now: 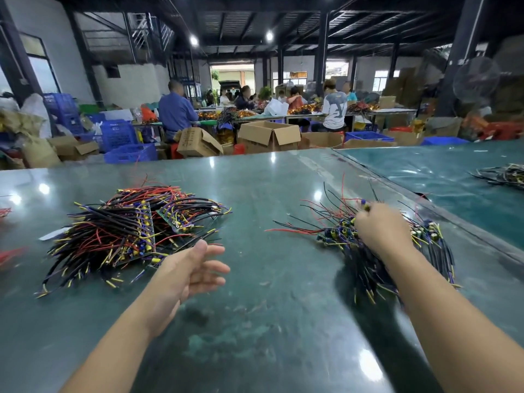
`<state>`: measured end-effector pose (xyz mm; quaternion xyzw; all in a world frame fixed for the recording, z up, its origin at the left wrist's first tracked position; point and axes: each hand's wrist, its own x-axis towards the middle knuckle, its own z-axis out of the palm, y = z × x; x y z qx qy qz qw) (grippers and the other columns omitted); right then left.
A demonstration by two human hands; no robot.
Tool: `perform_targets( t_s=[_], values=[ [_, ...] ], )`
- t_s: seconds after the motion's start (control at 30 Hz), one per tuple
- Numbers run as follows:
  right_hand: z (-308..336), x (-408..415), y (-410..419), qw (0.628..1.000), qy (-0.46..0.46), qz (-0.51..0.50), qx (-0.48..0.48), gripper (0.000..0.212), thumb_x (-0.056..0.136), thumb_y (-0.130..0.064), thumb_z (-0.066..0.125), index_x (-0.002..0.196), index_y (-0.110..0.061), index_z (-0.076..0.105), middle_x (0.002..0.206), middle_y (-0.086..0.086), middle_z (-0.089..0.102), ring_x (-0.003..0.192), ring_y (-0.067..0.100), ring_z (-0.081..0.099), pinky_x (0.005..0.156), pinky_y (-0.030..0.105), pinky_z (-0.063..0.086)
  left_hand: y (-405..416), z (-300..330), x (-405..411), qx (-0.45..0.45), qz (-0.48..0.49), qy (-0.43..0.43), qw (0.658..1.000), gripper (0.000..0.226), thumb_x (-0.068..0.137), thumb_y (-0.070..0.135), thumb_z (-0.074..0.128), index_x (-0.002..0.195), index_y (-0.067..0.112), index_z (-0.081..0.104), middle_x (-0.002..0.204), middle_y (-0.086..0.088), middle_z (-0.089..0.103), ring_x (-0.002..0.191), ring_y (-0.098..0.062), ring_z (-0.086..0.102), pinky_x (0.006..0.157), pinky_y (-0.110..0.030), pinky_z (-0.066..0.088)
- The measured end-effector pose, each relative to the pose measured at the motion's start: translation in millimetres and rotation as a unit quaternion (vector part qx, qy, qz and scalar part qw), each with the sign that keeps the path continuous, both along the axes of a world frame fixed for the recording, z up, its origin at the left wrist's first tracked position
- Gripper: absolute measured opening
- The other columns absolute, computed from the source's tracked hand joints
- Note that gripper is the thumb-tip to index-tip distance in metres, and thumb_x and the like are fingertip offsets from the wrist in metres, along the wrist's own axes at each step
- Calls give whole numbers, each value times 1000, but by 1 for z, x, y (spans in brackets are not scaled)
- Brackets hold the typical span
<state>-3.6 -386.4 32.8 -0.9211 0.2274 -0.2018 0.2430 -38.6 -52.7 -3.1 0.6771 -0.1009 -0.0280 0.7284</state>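
A big pile of small circuit boards with red, black, purple and yellow wires (pixel 133 234) lies on the green table (pixel 269 293) at the left. A second, looser pile of wired boards (pixel 365 251) lies at the right. My right hand (pixel 381 226) reaches into that right pile, fingers curled round a wired piece at its far side. My left hand (pixel 191 272) hovers palm-up, fingers relaxed and holding nothing, just right of the left pile's near edge.
A further bundle of wires (pixel 502 175) lies on the adjoining table at the far right. Red wires (pixel 7 255) poke in at the left edge. Beyond the table stand cardboard boxes (pixel 269 134), blue crates (pixel 119 137) and several seated people at other benches.
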Motion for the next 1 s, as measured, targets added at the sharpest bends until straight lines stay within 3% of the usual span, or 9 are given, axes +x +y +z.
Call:
perform_targets(
  t_s=[0.1, 0.23, 0.3, 0.37, 0.43, 0.57, 0.73, 0.87, 1.0],
  values=[
    [-12, 0, 4, 987, 88, -43, -129, 42, 85, -25, 49, 120, -3, 56, 127, 21, 50, 114, 40, 47, 95, 41, 41, 3, 1, -1, 9, 13, -4, 1000, 63, 66, 61, 62, 105, 11, 67, 86, -14, 73, 70, -20, 69, 65, -26, 57],
    [-7, -2, 54, 991, -97, 55, -70, 35, 84, -20, 52, 116, -10, 63, 119, 15, 56, 110, 35, 49, 90, 40, 41, 3, 1, -2, 43, 38, -20, 998, 38, 75, 44, 61, 99, 16, 69, 88, -8, 74, 70, -14, 66, 64, -21, 53],
    [-14, -14, 95, 973, -175, 153, 10, 26, 83, -13, 55, 106, -13, 67, 109, 6, 61, 102, 27, 56, 86, 36, 44, 3, -3, 2, 129, 100, -71, 984, 10, 84, 25, 67, 94, 22, 70, 92, 1, 72, 79, -11, 64, 69, -20, 50],
    [-31, -33, 134, 937, -239, 243, 69, 21, 80, -6, 56, 92, -18, 68, 95, -5, 61, 86, 16, 60, 76, 34, 47, 7, -13, 11, 282, 201, -152, 926, 15, 85, 12, 67, 94, 24, 70, 99, 11, 66, 90, -11, 60, 83, -24, 46],
    [-51, -43, 156, 916, -246, 306, 79, 23, 79, -3, 55, 86, -21, 67, 87, -14, 57, 75, 9, 56, 68, 33, 47, 15, -18, 18, 367, 295, -207, 858, 21, 83, 5, 64, 98, 17, 72, 106, 3, 63, 101, -17, 54, 93, -25, 37],
    [-65, -40, 158, 908, -213, 342, 113, 28, 82, 1, 53, 83, -23, 67, 87, -20, 57, 70, 11, 53, 62, 27, 43, 39, -28, 31, 464, 375, -115, 795, 41, 83, 3, 54, 121, 18, 63, 125, -9, 53, 118, -32, 36, 103, -30, 21],
    [-65, -42, 146, 895, -194, 353, 190, 40, 79, 7, 50, 74, -29, 64, 84, -24, 57, 59, 5, 49, 57, 11, 35, 47, -39, 39, 560, 291, -16, 776, 47, 93, 22, 46, 140, 28, 44, 145, -1, 42, 127, -29, 28, 107, -33, 26],
    [-63, -40, 146, 898, -178, 342, 210, 39, 79, 7, 50, 72, -29, 65, 79, -18, 58, 60, 4, 50, 57, 9, 34, 45, -33, 37, 551, 318, -37, 771, 23, 88, 33, 59, 111, 32, 58, 118, 0, 61, 117, -29, 38, 94, -33, 34],
    [-66, -41, 151, 901, -140, 367, 182, 37, 81, 1, 51, 73, -33, 62, 78, -18, 56, 60, 6, 49, 58, 12, 34, 36, -27, 28, 501, 305, -49, 808, 13, 79, 31, 70, 80, 37, 59, 104, 1, 64, 108, -27, 46, 87, -32, 38]
  ],
)
